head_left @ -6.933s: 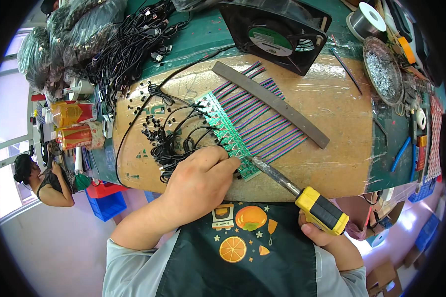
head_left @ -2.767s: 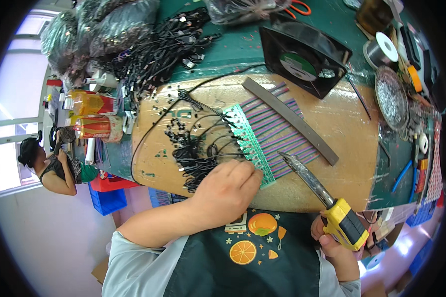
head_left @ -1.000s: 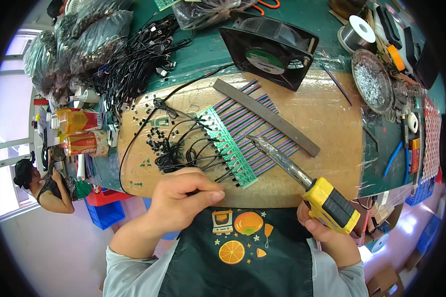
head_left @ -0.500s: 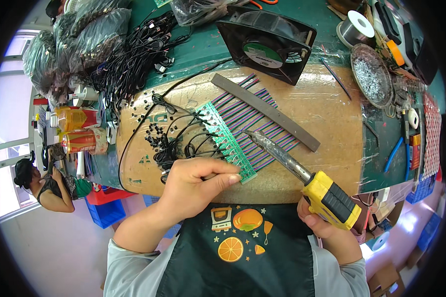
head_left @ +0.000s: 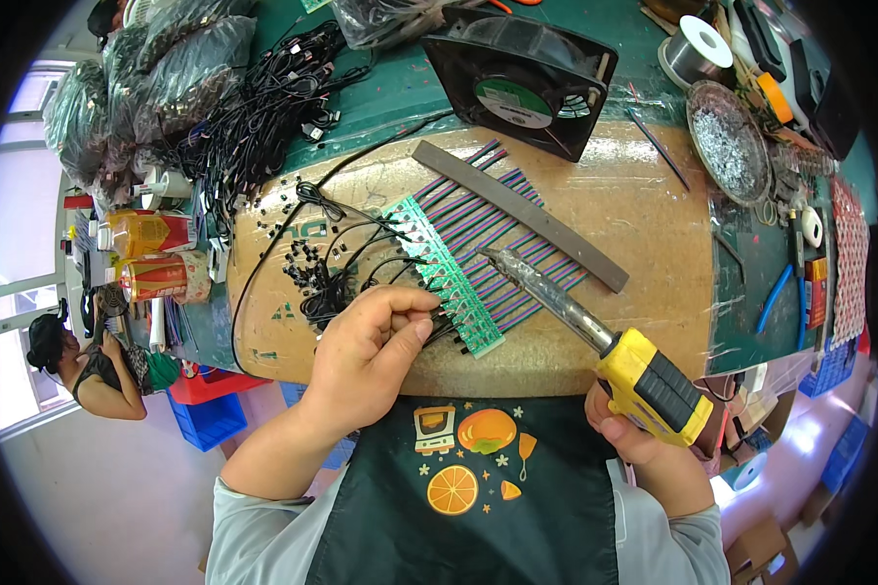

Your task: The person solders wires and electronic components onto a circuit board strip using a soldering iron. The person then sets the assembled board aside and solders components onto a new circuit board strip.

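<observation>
My right hand [head_left: 622,429] grips a soldering iron [head_left: 649,380] with a yellow and black handle. Its long metal tip points up and left, over the colored wires beside a green circuit board strip [head_left: 449,278]. The strip lies slanted on the brown work board. Thumb and forefinger of my left hand [head_left: 366,341] are pinched at its left edge, close to the black cable ends. What lies between those fingers is too small to make out. Thin colored wires [head_left: 502,229] run from the strip's right side beneath a flat grey-brown bar [head_left: 522,216]. Black cables [head_left: 366,239] reach its left side.
A black fan [head_left: 522,83] stands behind the board. At the right are a solder spool [head_left: 696,51] and a round dish of silvery bits [head_left: 730,141]. Bundled black cables [head_left: 273,107] and bagged goods [head_left: 146,93] fill the far left. Another person [head_left: 88,361] sits at left.
My left hand has moved left and slightly up along the circuit board strip, uncovering its near end. The soldering iron has shifted very slightly up and left.
</observation>
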Motion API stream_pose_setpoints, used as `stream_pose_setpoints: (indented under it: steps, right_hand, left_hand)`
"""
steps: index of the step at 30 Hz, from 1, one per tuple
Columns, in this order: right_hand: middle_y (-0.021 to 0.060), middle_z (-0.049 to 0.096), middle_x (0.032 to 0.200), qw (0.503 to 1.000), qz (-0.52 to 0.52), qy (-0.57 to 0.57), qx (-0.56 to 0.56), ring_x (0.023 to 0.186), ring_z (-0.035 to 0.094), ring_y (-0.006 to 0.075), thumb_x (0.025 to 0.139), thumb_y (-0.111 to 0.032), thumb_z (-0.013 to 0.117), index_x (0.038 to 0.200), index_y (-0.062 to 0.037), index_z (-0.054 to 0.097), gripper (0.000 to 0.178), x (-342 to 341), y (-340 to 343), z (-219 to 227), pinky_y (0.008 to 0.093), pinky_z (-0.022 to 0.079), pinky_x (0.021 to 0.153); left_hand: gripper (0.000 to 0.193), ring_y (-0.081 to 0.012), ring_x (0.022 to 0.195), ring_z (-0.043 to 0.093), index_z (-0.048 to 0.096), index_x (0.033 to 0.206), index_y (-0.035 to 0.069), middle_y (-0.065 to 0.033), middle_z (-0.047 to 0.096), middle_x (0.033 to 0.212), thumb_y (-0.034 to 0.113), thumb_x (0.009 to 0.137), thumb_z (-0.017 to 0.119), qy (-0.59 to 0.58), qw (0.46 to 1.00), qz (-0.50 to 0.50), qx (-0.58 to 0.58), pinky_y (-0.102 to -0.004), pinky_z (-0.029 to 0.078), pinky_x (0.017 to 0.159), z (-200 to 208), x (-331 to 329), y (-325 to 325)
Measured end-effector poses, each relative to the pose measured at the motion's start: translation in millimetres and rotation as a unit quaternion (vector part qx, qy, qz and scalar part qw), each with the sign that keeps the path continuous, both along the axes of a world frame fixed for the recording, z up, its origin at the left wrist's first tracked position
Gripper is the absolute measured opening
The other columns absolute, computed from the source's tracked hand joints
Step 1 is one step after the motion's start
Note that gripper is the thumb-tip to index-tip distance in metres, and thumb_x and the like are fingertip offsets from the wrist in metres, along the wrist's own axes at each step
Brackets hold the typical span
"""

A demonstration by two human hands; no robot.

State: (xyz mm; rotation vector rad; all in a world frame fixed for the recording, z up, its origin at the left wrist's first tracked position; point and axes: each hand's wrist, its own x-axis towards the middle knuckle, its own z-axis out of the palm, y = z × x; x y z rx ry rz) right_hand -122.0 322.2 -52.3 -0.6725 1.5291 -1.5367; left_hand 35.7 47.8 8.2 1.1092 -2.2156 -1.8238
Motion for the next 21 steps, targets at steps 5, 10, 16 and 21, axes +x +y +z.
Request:
stream_pose_setpoints:
  steps: [5, 10, 16, 21]
  right_hand:
    - [0.0021, 0.056, 0.067, 0.999, 0.039, 0.032, 0.021, 0.059, 0.057, 0.0224, 0.084, -0.025, 0.073, 0.078, -0.0107, 0.059, 0.021, -4.7, 4.1, 8.9, 0.0336, 0.045, 0.055]
    - [0.0042, 0.055, 0.066, 0.991, 0.109, 0.057, 0.057, 0.058, 0.058, 0.0260, 0.085, -0.031, 0.071, 0.067, -0.0150, 0.056, 0.029, 3.1, 23.7, 2.7, 0.0375, 0.043, 0.052]
    - [0.0051, 0.057, 0.070, 0.992, 0.085, 0.090, 0.030, 0.060, 0.060, 0.0263, 0.082, -0.027, 0.071, 0.069, -0.0149, 0.058, 0.022, 10.9, 26.0, -2.1, 0.0367, 0.047, 0.053]
    - [0.0051, 0.059, 0.073, 0.991, 0.082, 0.101, 0.038, 0.062, 0.061, 0.0260, 0.081, -0.026, 0.071, 0.072, -0.0140, 0.060, 0.018, 12.6, 33.6, -5.8, 0.0363, 0.048, 0.055]
  left_hand:
    - [0.016, -0.0197, 0.081, 0.064, 0.069, 0.101, 0.002, -0.0081, 0.066, 0.091, -0.001, 0.086, 0.068, 0.039, 0.978, -0.103, -0.176, -0.0298, 0.051, 0.073, 10.2, -7.5, 0.9]
    - [0.017, -0.0271, 0.078, 0.064, 0.070, 0.094, 0.004, -0.0102, 0.066, 0.084, -0.003, 0.079, 0.071, 0.067, 0.928, -0.180, -0.319, -0.0346, 0.051, 0.069, 5.6, -11.4, 6.1]
    - [0.017, -0.0282, 0.078, 0.063, 0.071, 0.092, 0.005, -0.0093, 0.065, 0.086, -0.002, 0.076, 0.072, 0.078, 0.896, -0.192, -0.393, -0.0362, 0.051, 0.066, -5.5, -11.5, 13.4]
    - [0.023, -0.0268, 0.075, 0.061, 0.072, 0.094, 0.005, -0.0081, 0.062, 0.085, -0.003, 0.073, 0.072, 0.097, 0.884, -0.223, -0.398, -0.0364, 0.050, 0.064, -8.0, -15.0, 11.2]
